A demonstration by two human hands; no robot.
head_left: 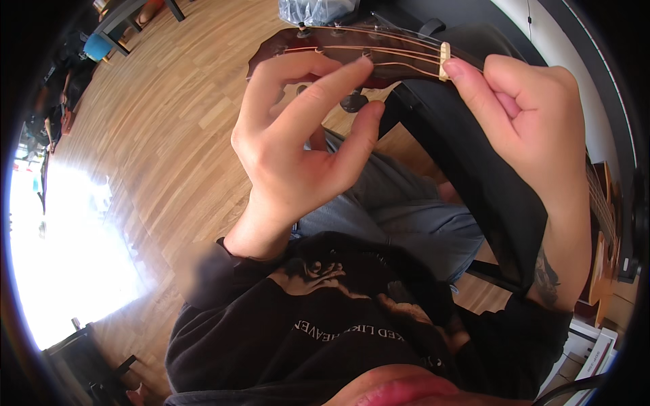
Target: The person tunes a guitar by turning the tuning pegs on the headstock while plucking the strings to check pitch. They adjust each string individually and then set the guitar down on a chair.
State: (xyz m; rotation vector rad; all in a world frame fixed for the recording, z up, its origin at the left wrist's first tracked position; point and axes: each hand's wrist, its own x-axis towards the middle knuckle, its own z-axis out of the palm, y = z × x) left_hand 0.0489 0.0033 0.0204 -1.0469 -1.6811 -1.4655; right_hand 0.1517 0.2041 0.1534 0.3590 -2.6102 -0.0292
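Note:
The dark brown headstock (288, 42) of a guitar lies across the upper middle, with copper-coloured strings running to its tuning posts. Over its near edge, my left hand (288, 145) has its fingers apart, the index fingertip at a tuning post and the thumb below, by a black tuning peg (353, 103). One slack guitar string (409, 65) bows between that post and the pale nut (445, 61). My right hand (531, 111) is closed at the nut, its thumb pressed on the string there and its other fingers curled. What lies under those fingers is hidden.
A black padded surface (474, 162) stretches below the neck, beside my legs. A clear plastic bag (318, 10) sits beyond the headstock. Other guitars (599, 271) stand at the far right. A black chair (88, 365) is at lower left on the wooden floor (176, 122).

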